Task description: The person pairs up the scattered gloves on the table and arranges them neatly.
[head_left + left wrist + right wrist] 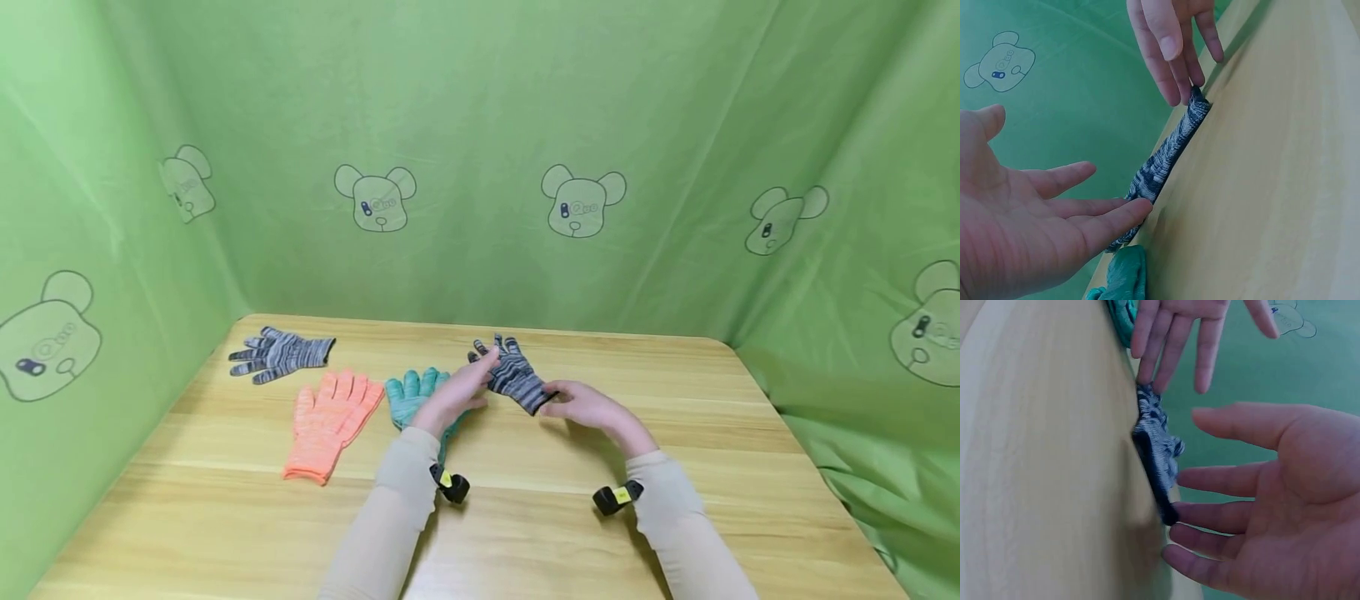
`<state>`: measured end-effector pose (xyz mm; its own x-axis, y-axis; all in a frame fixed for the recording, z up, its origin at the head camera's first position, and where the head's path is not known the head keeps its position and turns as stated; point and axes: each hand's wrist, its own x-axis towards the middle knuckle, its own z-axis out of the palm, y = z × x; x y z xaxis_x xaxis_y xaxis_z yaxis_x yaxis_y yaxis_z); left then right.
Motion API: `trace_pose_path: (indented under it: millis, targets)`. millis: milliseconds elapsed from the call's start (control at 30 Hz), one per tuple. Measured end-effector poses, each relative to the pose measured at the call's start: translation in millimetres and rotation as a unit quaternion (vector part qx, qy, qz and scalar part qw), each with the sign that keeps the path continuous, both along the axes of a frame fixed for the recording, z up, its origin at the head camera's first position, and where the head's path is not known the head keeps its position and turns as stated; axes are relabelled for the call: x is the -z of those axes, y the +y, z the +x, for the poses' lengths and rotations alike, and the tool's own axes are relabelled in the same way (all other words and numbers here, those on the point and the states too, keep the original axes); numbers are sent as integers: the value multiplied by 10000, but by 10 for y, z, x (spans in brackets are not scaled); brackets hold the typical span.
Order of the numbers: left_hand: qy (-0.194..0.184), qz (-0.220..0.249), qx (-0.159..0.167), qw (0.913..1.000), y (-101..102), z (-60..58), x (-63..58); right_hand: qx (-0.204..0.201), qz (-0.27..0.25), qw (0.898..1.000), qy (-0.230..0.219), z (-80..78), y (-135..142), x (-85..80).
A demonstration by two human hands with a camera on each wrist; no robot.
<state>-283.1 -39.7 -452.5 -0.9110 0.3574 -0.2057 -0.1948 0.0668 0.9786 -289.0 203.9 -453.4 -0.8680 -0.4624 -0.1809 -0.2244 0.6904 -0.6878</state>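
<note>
A dark grey and white knit glove (516,377) lies on the table between the two hands, its fingers toward the back and its cuff toward the right hand. At its left side is my left hand (456,393), fingers extended; in the left wrist view the fingertips (1141,207) reach the glove's side. Beside the cuff, my right hand (588,407) has its fingers spread, with fingertips (1180,511) at the cuff edge in the right wrist view. Neither hand grips the glove. Partly hidden under the left hand and wrist lies a teal glove (408,398).
An orange glove (333,425) lies left of the teal one. Farther back on the left is another grey-striped glove (283,354). The wooden table (540,533) meets green curtains (480,275) at the back and sides. Each wrist wears a small black camera.
</note>
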Motion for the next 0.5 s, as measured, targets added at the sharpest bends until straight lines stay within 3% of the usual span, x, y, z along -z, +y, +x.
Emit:
trace_pose_path:
  millis: [500]
  targets:
    - [-12,-203,139,9997,43,61,28,-1208,711,9901,43,382,4,-195]
